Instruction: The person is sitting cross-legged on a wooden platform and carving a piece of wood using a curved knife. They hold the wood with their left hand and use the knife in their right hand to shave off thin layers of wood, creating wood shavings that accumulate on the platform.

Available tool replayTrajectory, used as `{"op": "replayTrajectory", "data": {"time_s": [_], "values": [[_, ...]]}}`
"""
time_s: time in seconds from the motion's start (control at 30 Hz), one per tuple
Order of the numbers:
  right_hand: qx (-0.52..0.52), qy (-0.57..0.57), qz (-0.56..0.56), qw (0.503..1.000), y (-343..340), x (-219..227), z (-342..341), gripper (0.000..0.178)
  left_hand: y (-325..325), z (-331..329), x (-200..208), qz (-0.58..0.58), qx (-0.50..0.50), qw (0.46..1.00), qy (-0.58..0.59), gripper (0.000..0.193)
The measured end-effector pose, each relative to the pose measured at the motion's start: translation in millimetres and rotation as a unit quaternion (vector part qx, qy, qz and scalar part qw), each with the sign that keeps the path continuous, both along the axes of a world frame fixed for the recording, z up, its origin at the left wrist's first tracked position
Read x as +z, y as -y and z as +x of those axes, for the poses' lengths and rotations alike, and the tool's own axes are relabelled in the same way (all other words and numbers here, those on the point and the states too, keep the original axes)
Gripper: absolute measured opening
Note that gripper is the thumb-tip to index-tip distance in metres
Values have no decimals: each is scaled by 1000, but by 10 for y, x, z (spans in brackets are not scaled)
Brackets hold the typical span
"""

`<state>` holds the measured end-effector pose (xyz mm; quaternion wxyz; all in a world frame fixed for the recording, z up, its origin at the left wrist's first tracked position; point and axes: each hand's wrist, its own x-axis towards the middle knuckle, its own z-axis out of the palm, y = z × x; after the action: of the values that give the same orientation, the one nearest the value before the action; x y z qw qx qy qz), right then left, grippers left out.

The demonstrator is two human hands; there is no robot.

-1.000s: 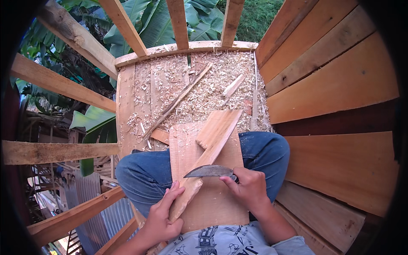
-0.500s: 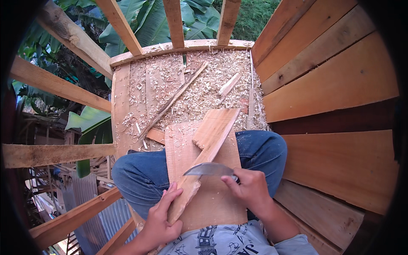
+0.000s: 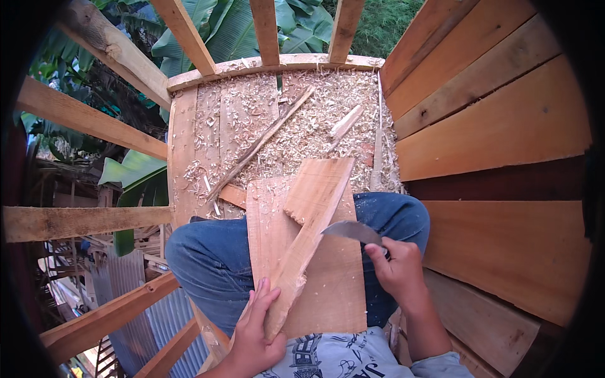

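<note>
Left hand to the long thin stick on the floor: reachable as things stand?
Probably not: the left hand is busy steadying the carved wood, and the stick lies out past the left knee. Nothing seems to cover the stick, so a freed hand and a forward lean might do.

A left hand (image 3: 257, 327) is gripping the near end of a notched wooden piece (image 3: 309, 236), while the right hand (image 3: 400, 268) is holding a curved knife (image 3: 353, 231), its tip pointing at the piece's right edge. Beneath, a board (image 3: 334, 283) is lying across blue jeans (image 3: 208, 255). Pale shavings (image 3: 309, 135) are littering the far plank floor (image 3: 184, 129).
</note>
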<state>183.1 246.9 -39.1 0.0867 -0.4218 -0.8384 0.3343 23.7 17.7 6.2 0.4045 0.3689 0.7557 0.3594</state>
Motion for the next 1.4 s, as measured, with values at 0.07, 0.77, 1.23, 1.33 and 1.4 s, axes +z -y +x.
{"op": "replayTrajectory", "data": {"time_s": [0.07, 0.77, 1.23, 1.33, 1.4], "values": [[71, 12, -23, 997, 226, 111, -86, 47, -7, 53, -37, -2, 0, 1000, -14, 68], [107, 77, 147, 980, 182, -22, -56, 51, 24, 70, -176, 40, -22, 997, -64, 65], [-101, 83, 84, 988, -367, 206, 94, 47, 183, 27, -218, 59, -7, 998, -34, 66], [17, 103, 75, 992, -4, 285, -3, 42, 131, 24, -229, 59, -6, 997, -47, 63], [107, 83, 62, 989, 301, 252, -164, 41, 125, 44, -251, 58, -4, 997, -53, 63]]}}
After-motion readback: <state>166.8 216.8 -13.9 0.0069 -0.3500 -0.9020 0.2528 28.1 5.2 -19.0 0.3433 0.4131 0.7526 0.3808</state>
